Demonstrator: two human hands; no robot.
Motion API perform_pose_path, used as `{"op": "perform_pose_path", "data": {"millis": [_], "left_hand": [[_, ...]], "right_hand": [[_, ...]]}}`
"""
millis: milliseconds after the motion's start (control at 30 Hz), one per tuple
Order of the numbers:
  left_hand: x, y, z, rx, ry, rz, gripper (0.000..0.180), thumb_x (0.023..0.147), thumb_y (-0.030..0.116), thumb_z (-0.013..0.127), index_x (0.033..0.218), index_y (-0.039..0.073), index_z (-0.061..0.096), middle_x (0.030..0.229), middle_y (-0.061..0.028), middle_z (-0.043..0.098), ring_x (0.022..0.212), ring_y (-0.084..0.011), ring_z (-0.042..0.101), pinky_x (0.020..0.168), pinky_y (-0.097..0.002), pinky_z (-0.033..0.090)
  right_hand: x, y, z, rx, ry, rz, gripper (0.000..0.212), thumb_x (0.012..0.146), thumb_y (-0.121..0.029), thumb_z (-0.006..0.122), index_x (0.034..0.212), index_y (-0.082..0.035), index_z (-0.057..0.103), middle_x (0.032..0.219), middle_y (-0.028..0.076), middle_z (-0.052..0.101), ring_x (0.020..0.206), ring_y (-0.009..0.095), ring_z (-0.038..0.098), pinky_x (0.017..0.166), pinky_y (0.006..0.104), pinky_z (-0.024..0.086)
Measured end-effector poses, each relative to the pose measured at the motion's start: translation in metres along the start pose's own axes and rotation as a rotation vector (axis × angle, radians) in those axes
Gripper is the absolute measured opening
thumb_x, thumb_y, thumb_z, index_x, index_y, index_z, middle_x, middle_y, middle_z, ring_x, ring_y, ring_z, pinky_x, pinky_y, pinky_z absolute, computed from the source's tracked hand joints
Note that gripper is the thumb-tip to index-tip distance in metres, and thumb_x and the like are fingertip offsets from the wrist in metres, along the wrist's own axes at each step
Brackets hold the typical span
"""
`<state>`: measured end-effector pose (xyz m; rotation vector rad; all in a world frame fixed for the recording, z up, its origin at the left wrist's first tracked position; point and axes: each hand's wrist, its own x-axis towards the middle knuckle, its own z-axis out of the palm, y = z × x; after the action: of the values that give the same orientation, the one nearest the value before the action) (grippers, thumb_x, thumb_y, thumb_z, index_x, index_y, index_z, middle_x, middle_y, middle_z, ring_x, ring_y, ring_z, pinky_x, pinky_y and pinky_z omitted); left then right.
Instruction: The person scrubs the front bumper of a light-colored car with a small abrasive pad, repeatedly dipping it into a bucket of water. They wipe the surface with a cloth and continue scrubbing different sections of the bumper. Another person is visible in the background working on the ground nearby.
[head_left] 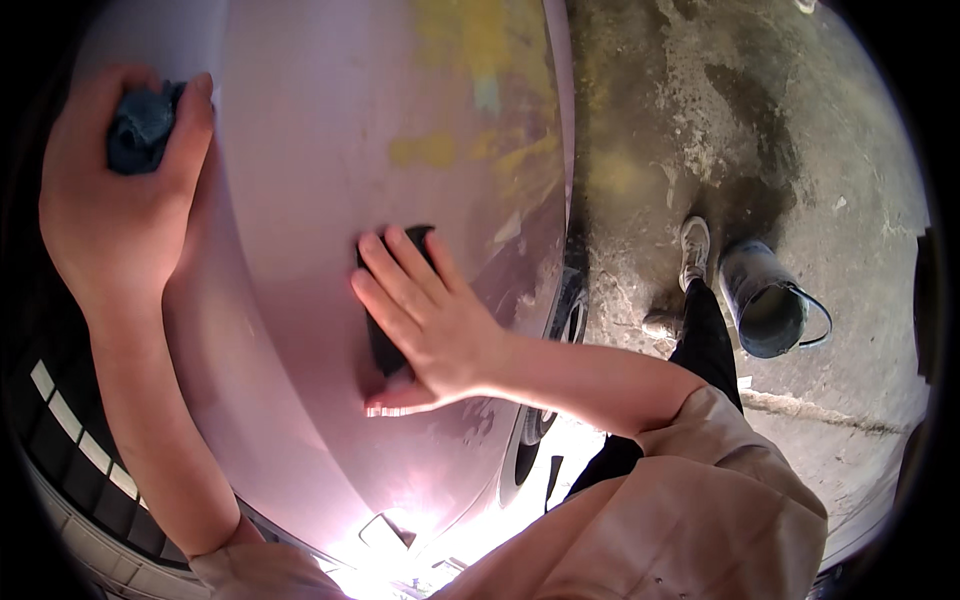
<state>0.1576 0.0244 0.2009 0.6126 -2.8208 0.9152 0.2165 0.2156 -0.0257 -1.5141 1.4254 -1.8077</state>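
Observation:
My left hand (pixel 125 220) is closed round a crumpled, dark blue-grey wet cloth (pixel 141 130), above the far left of a car's body. Under the fingers of my right hand (pixel 430 320) lies a flat black sanding pad (pixel 384 345), pressed to the car panel (pixel 300 230). Those fingers stretch across the pad and the thumb rests on its near side; the hand hides much of it. The panel is dull, pale pinkish-grey, and wet-looking near my right hand. Yellow patches (pixel 425 150) of filler or paint mark its far right part.
A dark bucket (pixel 765 300) with a curved handle stands on the stained concrete floor (pixel 660 120) at the right, beside my shoe (pixel 694 250). One car wheel (pixel 574 320) shows below the panel's right edge. Bright light glares near the car's mirror (pixel 388 532).

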Motion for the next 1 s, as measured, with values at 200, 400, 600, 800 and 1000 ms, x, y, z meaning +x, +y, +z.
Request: {"op": "perform_pose_path", "data": {"millis": [200,400,600,800,1000], "left_hand": [[0.009,0.005,-0.001,0.071,-0.034,-0.041,0.037,0.082,0.046,0.079,0.100,0.015,0.072,0.091,-0.0007,0.069,0.085,-0.0225,0.068,0.077,-0.0320,0.052],[0.005,0.003,0.000,0.085,-0.057,-0.023,0.035,0.082,0.045,0.079,0.100,0.015,0.072,0.093,-0.0020,0.069,0.088,-0.0237,0.068,0.078,-0.0322,0.053],[0.005,0.006,0.004,0.063,0.011,0.041,0.031,0.083,0.041,0.078,0.097,0.014,0.071,0.092,0.0000,0.069,0.087,-0.0230,0.068,0.078,-0.0323,0.053],[0.003,0.007,0.001,0.063,-0.020,0.008,0.032,0.082,0.041,0.078,0.100,0.015,0.072,0.096,-0.0001,0.070,0.091,-0.0225,0.069,0.080,-0.0330,0.054],[0.003,0.003,0.006,0.065,0.013,0.014,0.033,0.082,0.041,0.079,0.100,0.015,0.073,0.099,0.0013,0.071,0.093,-0.0218,0.069,0.080,-0.0325,0.054]], "right_hand": [[0.109,0.125,-0.063,-0.084,0.299,0.221,0.123,0.082,-0.070,0.065,0.162,0.000,0.004,0.167,0.030,0.005,0.155,0.047,0.005,0.120,0.0708,0.006],[0.035,0.027,-0.028,-0.123,-0.030,0.093,0.121,0.083,-0.071,0.064,0.156,0.013,0.016,0.165,0.034,0.010,0.155,0.046,0.007,0.126,0.0556,0.009],[0.095,0.095,-0.057,-0.179,0.204,0.335,0.126,0.079,-0.076,0.066,0.156,0.011,0.016,0.164,0.036,0.008,0.155,0.049,0.003,0.123,0.0636,0.008],[0.050,0.060,-0.038,-0.152,0.047,0.131,0.128,0.078,-0.071,0.072,0.159,0.006,0.010,0.164,0.036,0.005,0.154,0.052,0.004,0.123,0.0634,0.006],[0.078,0.074,-0.048,-0.157,0.137,0.248,0.132,0.076,-0.078,0.069,0.157,0.009,0.012,0.163,0.037,0.009,0.152,0.054,0.005,0.123,0.0619,0.009]]}}
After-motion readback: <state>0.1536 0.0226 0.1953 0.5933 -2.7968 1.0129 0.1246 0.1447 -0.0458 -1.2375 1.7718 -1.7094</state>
